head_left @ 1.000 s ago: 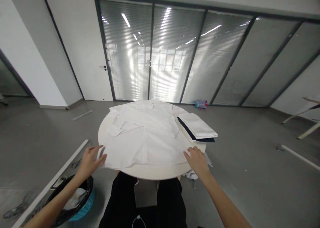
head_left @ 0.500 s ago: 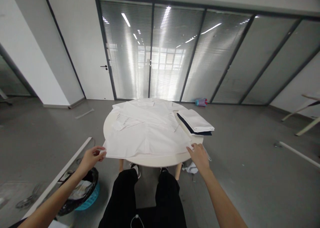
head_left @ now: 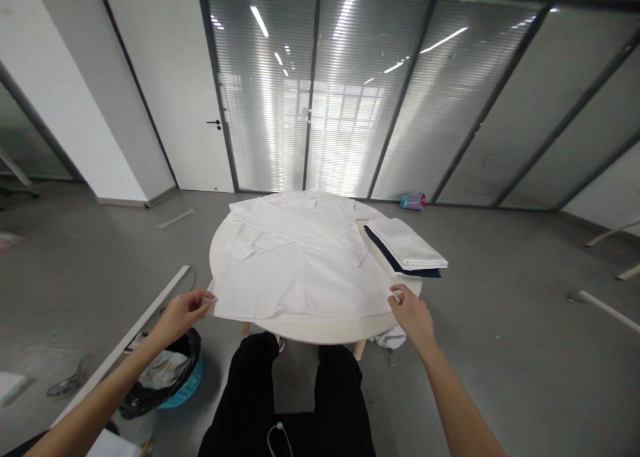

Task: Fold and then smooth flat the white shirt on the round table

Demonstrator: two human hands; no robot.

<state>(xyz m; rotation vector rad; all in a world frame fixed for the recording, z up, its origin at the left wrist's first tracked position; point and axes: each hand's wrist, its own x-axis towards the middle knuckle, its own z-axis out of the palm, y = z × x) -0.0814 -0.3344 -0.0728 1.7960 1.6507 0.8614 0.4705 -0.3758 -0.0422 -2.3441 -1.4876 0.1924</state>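
White shirt (head_left: 300, 280) on a round table (head_left: 320, 333), observed by me remotely through the head camera. The shirt lay spread with its collar end at the far side and its hem at the near side. Judged from this layout, the handling was partway along: what I took for the sleeves lay turned in across the upper body in loose, overlapping layers, whereas the lower body was broad and nearly flat, with no fold made across it. White lying on white, I could not tell each sleeve apart.

Position relative to the fingers: the left hand (head_left: 184, 313) had its fingers closed in a pinch on one hem corner, which reached out past the rim. The right hand (head_left: 414, 315) pinched the opposite corner, though I could not tell how much fabric was caught. The hem ran between the two hands, with a bare strip of table in front of it.

Surroundings: beside the shirt, near the right hand, I noted a folded white cloth (head_left: 407, 247) stacked on a dark cloth (head_left: 387, 251); to the left, on the floor (head_left: 500, 377), stood a teal basket (head_left: 187, 385) with a black liner (head_left: 136, 403)
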